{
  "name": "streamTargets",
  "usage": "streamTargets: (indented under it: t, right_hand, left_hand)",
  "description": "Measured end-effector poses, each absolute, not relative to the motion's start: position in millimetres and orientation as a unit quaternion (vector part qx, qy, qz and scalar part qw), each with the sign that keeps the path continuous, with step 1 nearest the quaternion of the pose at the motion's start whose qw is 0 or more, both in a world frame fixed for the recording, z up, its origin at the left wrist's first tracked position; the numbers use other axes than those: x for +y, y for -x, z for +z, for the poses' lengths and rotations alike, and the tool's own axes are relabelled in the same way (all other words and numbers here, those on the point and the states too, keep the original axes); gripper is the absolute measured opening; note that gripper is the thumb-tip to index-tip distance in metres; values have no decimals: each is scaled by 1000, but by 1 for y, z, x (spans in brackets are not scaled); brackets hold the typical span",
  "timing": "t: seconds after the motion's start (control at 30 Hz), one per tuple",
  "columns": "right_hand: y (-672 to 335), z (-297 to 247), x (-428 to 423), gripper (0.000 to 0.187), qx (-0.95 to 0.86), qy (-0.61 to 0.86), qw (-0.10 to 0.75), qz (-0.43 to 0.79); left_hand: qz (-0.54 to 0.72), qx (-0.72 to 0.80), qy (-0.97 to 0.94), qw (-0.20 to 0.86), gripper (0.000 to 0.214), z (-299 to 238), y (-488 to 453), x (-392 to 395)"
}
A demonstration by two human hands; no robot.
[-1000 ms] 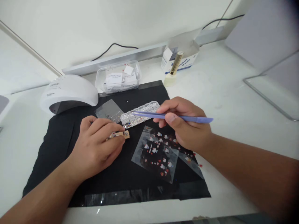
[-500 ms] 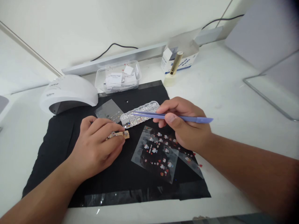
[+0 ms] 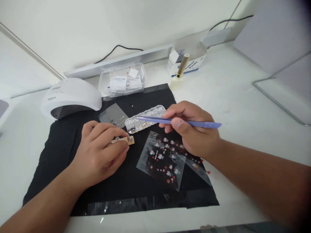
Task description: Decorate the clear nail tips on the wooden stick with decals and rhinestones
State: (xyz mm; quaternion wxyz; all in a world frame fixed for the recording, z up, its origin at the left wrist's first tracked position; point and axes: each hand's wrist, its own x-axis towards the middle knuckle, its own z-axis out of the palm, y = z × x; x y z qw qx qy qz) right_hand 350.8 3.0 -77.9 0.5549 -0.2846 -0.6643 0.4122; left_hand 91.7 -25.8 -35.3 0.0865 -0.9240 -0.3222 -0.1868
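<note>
My left hand point(image 3: 102, 152) is closed around a small tan block point(image 3: 131, 139) with shiny decorated pieces on it, low over the black mat. Most of the block is hidden under the fingers. In my right hand point(image 3: 191, 124) is a pair of purple tweezers point(image 3: 199, 124), gripped between thumb and fingers and pointing left. Their tips lie over a clear compartment case point(image 3: 132, 129) of tiny rhinestones; whether they hold anything is too small to tell. Below my right hand, a clear sticker sheet point(image 3: 157, 171) with small white and red figures overlaps another sheet.
A white nail lamp point(image 3: 73, 94) stands at the left. Behind the black mat point(image 3: 97, 197) are a plastic tub point(image 3: 104, 77) of alcohol pad packets, an alcohol pads box point(image 3: 198, 63) and a gold-capped bottle point(image 3: 183, 66). A faint clear sheet point(image 3: 111, 113) lies beside the case.
My left hand has shifted very slightly left on the block, baring a little more of it. My right hand and the tweezers have stayed in place.
</note>
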Motion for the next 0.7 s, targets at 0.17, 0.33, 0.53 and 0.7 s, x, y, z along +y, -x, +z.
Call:
streamTargets:
  t: [0.17,0.33,0.53,0.7]
  right_hand:
    - [-351,-77,3,16,-665,284,556,409]
    - [-350,-76,3,17,-667,285,554,409]
    - [-350,-77,2,17,-656,294,557,417]
    - [-350,-76,2,23,-666,314,541,407]
  left_hand:
    - [-197,-321,922,96,21,-34,-91,-27]
    - [-197,-317,922,100,21,-35,-91,-26]
    - [-192,-320,922,106,22,-35,-90,-25]
    - [-187,-326,920,108,20,-35,-91,-25]
